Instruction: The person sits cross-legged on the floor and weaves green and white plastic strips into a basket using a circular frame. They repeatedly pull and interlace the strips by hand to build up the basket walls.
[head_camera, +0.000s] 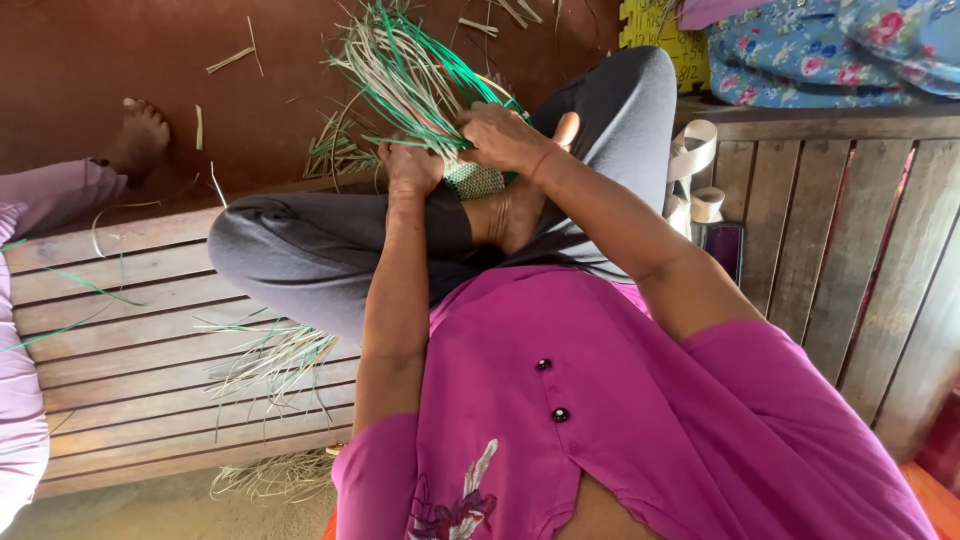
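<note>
Magenta shirt nearest; both hands' grip pinching woven green-and-pale mat piece, loose strips fanning outward.

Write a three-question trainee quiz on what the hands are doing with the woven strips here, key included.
1. True or false: both the left hand and the right hand grip the woven piece.
2. What colours are the loose strips fanning up from the hands? A) red and black B) green and pale straw C) blue only
3. What surface carries the spare strip bundle at the person's side?

Key: 1. True. 2. B. 3. The slatted wooden platform.
</note>
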